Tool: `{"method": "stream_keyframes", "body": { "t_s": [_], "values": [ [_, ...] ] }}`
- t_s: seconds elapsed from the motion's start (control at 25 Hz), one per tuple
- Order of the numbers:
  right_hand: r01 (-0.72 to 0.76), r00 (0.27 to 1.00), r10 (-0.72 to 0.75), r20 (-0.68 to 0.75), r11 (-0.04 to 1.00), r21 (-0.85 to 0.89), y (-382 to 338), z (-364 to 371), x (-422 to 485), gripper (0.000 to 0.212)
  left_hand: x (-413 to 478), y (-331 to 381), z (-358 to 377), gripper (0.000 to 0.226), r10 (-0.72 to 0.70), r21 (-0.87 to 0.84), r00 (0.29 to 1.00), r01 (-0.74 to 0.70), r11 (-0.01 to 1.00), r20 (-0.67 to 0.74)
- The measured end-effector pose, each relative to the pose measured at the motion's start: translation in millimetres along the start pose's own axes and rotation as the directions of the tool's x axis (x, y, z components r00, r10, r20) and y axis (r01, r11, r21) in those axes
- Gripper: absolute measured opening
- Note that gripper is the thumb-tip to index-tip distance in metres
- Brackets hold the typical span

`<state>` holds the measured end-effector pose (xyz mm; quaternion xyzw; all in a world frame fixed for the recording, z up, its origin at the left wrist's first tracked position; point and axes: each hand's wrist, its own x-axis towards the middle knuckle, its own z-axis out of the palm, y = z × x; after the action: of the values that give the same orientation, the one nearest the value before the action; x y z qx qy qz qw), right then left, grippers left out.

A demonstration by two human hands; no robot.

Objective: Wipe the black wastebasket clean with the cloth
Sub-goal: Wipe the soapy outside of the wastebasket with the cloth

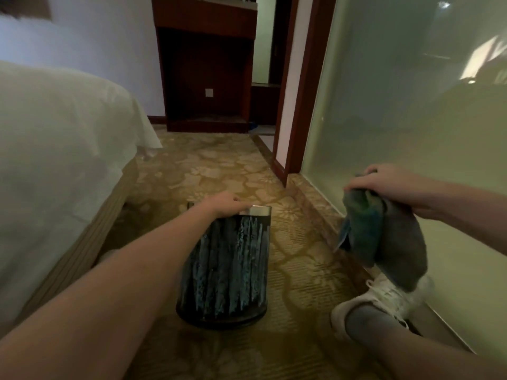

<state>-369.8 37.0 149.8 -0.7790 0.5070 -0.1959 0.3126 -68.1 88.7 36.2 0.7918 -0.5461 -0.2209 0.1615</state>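
While the left hand (pixel 227 204) curls over the rim of the wastebasket (pixel 225 270), probably steadying it, the right hand (pixel 384 185) clutches the bunched cloth (pixel 384 242), which hangs below that fist, ready for wiping.

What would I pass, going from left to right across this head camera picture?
Bed → wastebasket, its rim gripped by the left hand → cloth, hanging from the right hand.

Head view — low, close, facing forward-down over carpet (pixel 288 270).
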Motion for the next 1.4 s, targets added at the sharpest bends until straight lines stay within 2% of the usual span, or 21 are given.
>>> {"method": "stream_keyframes", "body": {
  "t_s": [0.08, 0.16, 0.28, 0.4, 0.52, 0.6, 0.68, 0.8, 0.92, 1.04, 1.2, 1.32, 1.4],
  "values": [
    [-0.027, 0.996, 0.032, 0.088, 0.998, -0.053, 1, 30, 38, 0.032, 29, -1, -10, 0.039, 0.05, 0.031, 0.998, -0.052, 0.998, 0.047],
    [-0.022, 0.984, 0.038, 0.175, 0.996, -0.092, 1, 63, 75, 0.031, 49, 1, -16, 0.032, 0.071, 0.005, 0.995, -0.071, 0.997, 0.074],
    [0.112, 0.974, -0.073, 0.216, 0.978, -0.174, -1, 94, 129, 0.017, 77, -3, -21, 0.033, 0.155, -0.001, 0.983, -0.156, 0.988, 0.098],
    [0.196, 0.95, -0.152, 0.273, 0.97, -0.142, -6, 101, 174, 0.019, 90, -13, -29, 0.032, 0.197, -0.05, 0.974, -0.193, 0.98, 0.107],
    [0.108, 0.964, -0.094, 0.248, 0.993, -0.043, 11, 111, 206, 0.027, 98, -34, -36, 0.027, 0.215, -0.064, 0.975, -0.212, 0.975, 0.054],
    [-0.076, 0.962, 0.067, 0.263, 0.997, 0.025, 31, 127, 213, 0.037, 95, -46, -37, 0.029, 0.204, -0.115, 0.979, -0.202, 0.973, 0.01],
    [-0.27, 0.926, 0.218, 0.309, 0.953, 0.137, 49, 140, 215, 0.043, 91, -55, -38, 0.03, 0.205, -0.146, 0.979, -0.204, 0.968, -0.007],
    [-0.409, 0.884, 0.265, 0.386, 0.838, 0.362, 71, 148, 210, 0.044, 87, -62, -37, 0.026, 0.233, -0.163, 0.972, -0.234, 0.958, -0.026],
    [-0.444, 0.885, 0.276, 0.374, 0.74, 0.505, 75, 148, 201, 0.035, 88, -69, -33, 0.025, 0.257, -0.109, 0.962, -0.267, 0.958, -0.091],
    [-0.463, 0.877, 0.248, 0.411, 0.659, 0.593, 58, 138, 188, 0.036, 83, -70, -30, 0.026, 0.245, -0.1, 0.961, -0.258, 0.961, -0.125],
    [-0.444, 0.869, 0.188, 0.457, 0.703, 0.555, 36, 131, 171, 0.041, 73, -66, -29, 0.026, 0.255, -0.099, 0.961, -0.265, 0.959, -0.104],
    [-0.4, 0.907, 0.208, 0.367, 0.701, 0.59, 35, 132, 167, 0.043, 66, -65, -31, 0.028, 0.242, -0.135, 0.967, -0.25, 0.959, -0.074],
    [-0.356, 0.932, 0.2, 0.302, 0.662, 0.659, 37, 132, 168, 0.045, 63, -65, -34, 0.028, 0.222, -0.181, 0.974, -0.227, 0.957, -0.049]
  ]
}}
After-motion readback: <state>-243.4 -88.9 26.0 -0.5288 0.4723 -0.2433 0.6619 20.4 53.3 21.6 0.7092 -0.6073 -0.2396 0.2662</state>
